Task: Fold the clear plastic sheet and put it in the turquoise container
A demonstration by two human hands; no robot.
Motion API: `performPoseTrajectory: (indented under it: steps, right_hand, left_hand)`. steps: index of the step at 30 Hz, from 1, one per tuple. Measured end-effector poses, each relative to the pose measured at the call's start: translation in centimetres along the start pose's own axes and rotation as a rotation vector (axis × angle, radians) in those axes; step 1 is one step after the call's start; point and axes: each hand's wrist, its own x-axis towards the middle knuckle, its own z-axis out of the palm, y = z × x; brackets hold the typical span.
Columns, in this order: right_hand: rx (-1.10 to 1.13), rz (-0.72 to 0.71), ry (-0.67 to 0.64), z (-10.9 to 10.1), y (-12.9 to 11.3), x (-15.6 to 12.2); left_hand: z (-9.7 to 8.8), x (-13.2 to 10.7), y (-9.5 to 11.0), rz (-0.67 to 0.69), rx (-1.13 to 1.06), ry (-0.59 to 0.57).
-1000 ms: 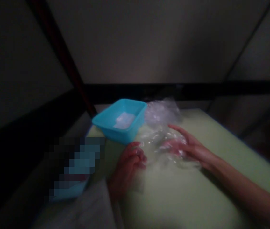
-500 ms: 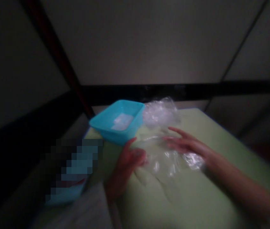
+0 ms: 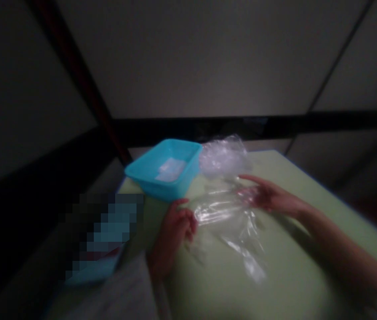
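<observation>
A clear plastic bag (image 3: 231, 226) lies spread on the light green table (image 3: 308, 249) between my hands. My left hand (image 3: 175, 226) pinches the bag's left edge with curled fingers. My right hand (image 3: 268, 198) holds the bag's far right part, fingers partly spread under or against the film. A pile of crumpled clear plastic bags (image 3: 223, 158) sits just beyond, beside a turquoise plastic tub (image 3: 162, 171) that holds something pale and flat.
The scene is dim and blurred. A dark rail runs behind the table, with a reddish post at the left. A blurred-out patch covers an area left of my left hand. The table's right edge drops off at the far right.
The bag has been drawn out flatter and longer toward me. My right hand moved away, up and to the right; my left hand curled tighter on the edge.
</observation>
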Motion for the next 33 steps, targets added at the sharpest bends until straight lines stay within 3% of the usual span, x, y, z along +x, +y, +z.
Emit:
performPoseTrajectory:
  steps: [5, 10, 15, 19, 22, 25, 29, 33]
  right_hand:
    - [-0.194, -0.043, 0.073, -0.8, 0.4, 0.0]
    - [-0.516, -0.125, 0.318, -0.2, -0.3, -0.2]
    - [-0.424, -0.144, 0.318, 0.1, 0.1, 0.0]
    - [-0.372, -0.151, 0.136, 0.1, 0.0, 0.1]
    - [-0.273, -0.066, -0.200, 0.4, -1.0, -0.8]
    - [-0.113, 0.062, -0.496, 1.0, -1.8, -2.4]
    - [0.065, -0.051, -0.154, 1.5, -1.8, -2.9]
    - [-0.114, -0.089, -0.022, 1.4, -0.9, -0.9]
  left_hand:
    - [-0.1, 0.3, 0.0, 0.053, 0.045, 0.066]
    - [-0.2, 0.7, -0.2, 0.176, 0.085, 0.199]
    - [0.0, 0.1, -0.4, 0.301, 0.230, 0.170]
    - [0.3, -0.4, -0.7, 0.290, 0.270, 0.071]
    - [0.3, -0.2, -0.8, 0.249, 0.215, 0.048]
    - [0.2, 0.4, -0.6, 0.120, 0.036, -0.024]
    - [0.3, 0.5, 0.2, -0.001, -0.157, -0.159]
    - [0.3, -0.4, 1.6, 0.010, -0.049, -0.174]
